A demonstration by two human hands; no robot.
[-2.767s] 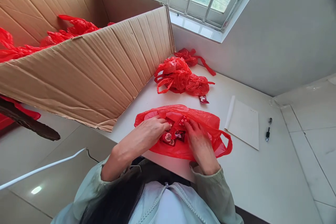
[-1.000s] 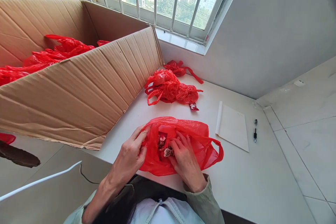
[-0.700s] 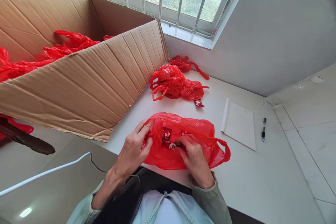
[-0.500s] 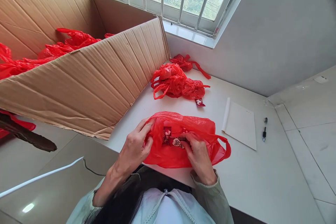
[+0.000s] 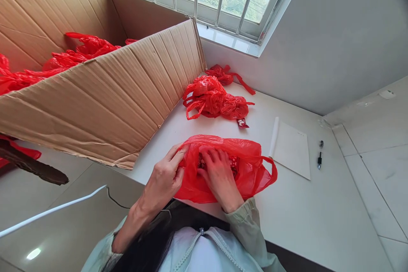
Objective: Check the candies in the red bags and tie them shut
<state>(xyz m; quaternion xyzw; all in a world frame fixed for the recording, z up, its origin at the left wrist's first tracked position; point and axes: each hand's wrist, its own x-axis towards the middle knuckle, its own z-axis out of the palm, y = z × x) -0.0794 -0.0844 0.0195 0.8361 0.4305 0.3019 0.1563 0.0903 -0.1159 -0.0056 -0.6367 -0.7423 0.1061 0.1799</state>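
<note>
A red plastic bag (image 5: 251, 174) lies on the table in front of me with its mouth open. At its left rim, my left hand (image 5: 165, 174) pinches the plastic between thumb and fingers. My right hand (image 5: 219, 174) is inside the bag, its fingers apart over small dark-red wrapped packets. One packet (image 5: 201, 160) shows between the thumb and index finger, and another (image 5: 234, 165) peeks out right of the hand. The right fingertips are partly hidden.
Left stands a large cardboard box (image 5: 153, 80) holding red bags (image 5: 79, 53). Tied red bags (image 5: 212, 97) and a loose packet (image 5: 242, 123) lie behind the open bag. A white pad (image 5: 293, 148) and a pen (image 5: 319, 159) are on the right.
My right hand has moved left and deeper into the bag, now covering the packet it was touching. My left hand stays at the rim.
</note>
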